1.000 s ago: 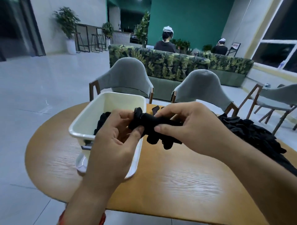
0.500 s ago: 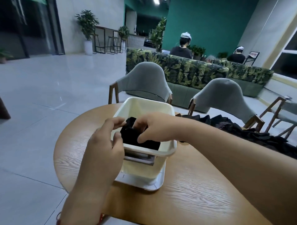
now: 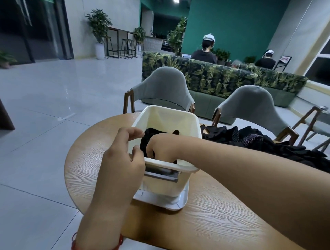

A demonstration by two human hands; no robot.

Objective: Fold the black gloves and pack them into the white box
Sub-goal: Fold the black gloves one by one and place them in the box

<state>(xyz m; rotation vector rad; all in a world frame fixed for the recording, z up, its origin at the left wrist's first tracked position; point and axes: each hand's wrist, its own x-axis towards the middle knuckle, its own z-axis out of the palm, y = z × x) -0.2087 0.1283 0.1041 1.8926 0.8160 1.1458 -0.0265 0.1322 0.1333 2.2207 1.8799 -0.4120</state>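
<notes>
Down in box [image 3: 166, 117], right hand [image 3: 164, 148] tucks glove [image 3: 148, 141], grip can't tell; left hand [image 3: 121, 160] loose at rim. Next probably: pull out, grab another off desk [image 3: 205, 214] pile [image 3: 267, 142].

Dim, cool indoor light from a ceiling lamp [image 3: 176, 1] at twelve o'clock; tiled floor [image 3: 59, 100] sheen at ten; edges bow.

Right hand [image 3: 161, 148] sits inside white box [image 3: 166, 114] against black gloves [image 3: 145, 142]; left hand [image 3: 123, 160] touches rim

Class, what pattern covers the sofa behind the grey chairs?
The sofa bears a green-and-yellow leaf print on dark cloth; head view.
</notes>
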